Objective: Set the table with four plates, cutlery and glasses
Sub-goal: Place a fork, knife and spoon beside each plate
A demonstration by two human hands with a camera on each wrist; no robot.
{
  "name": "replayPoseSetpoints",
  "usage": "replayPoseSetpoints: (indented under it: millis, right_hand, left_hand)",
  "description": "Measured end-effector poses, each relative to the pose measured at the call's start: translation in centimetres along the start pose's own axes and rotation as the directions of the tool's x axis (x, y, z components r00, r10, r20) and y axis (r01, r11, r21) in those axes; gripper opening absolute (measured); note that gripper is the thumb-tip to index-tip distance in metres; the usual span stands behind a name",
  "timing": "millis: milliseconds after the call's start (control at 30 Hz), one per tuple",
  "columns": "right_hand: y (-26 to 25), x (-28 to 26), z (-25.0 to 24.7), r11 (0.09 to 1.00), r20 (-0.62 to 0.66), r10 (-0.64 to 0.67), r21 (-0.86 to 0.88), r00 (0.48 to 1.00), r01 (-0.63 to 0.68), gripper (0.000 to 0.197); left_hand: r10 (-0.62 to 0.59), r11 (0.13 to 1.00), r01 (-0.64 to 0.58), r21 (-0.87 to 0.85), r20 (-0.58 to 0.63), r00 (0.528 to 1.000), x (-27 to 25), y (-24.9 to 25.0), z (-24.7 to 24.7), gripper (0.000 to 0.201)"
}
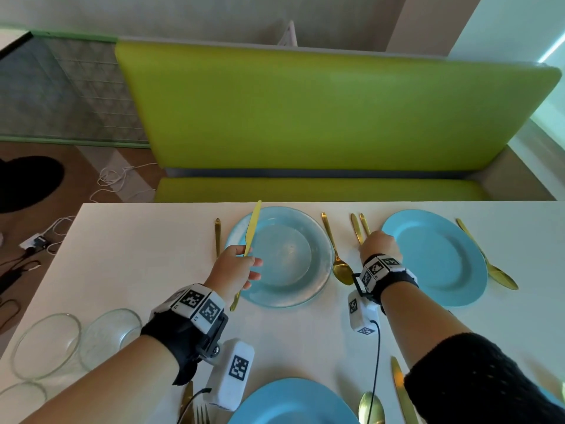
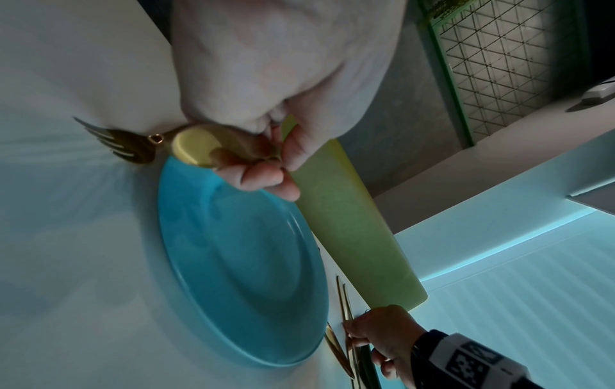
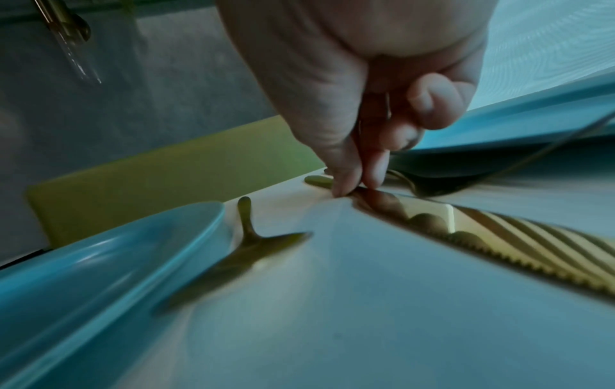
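Gold knife (image 1: pixel 251 237) raised above pale-blue plate (image 1: pixel 318 270).

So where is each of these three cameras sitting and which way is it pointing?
Head: worn on the head, looking down over the table toward the green bench; both forearms and hands show.
Left wrist: under the left hand, which holds a gold knife over a blue plate.
Right wrist: low by the table, right hand pinching cutlery.
Shared: head and left wrist views both show the right hand.
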State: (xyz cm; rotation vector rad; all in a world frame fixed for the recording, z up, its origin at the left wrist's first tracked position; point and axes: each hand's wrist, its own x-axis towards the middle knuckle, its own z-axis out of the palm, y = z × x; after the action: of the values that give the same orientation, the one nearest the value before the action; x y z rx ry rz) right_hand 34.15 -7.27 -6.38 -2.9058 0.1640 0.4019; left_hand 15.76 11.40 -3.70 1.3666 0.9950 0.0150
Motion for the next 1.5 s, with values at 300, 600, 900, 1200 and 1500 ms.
replayPoseSetpoints:
  millis: [300, 600, 900, 1200, 1500]
  right_hand:
    - [-3.5, -5.4, -3.0, 0.909, -0.029, -0.415, 0.023, 0.909, 0.416, 0.028]
    - [-6.4, -16.8, -0.1, 0.502, 0.044, -0.863, -0.030, 0.503, 0.864, 0.022]
    - [-8.7, -23.4, 2.4, 0.411, -0.184, -0.901, -0.071, 0.393, 0.909, 0.007]
    - [-13.5, -25.2, 3.7, 0.897, 0.131, -0.441, 0.090, 0.888, 0.432, 0.017]
    - [-18.9, -22.3, 8.2, 0.955, 0.238, -0.283, -0.016, 0.929, 0.295, 0.039]
  left_hand:
    - [0.004, 0.998, -0.006, 0.070, 0.025, 1.000, -0.3, -0.1, 0.3, 0.033]
    - [0.012, 0.993, -0.033, 0.109, 0.189, 0.982, -3.3, 0.5, -2.1, 0.047]
    - [0.003, 0.975, -0.071, 0.208, 0.311, 0.950, -5.8, 0.9, -9.7, 0.048]
    - [0.202, 0.889, -0.201, 0.410, 0.043, 0.979, -4.0, 2.1, -17.0, 0.045]
    - [0.193, 0.927, -0.186, 0.327, 0.010, 0.981, -1.6, 2.5, -19.9, 0.028]
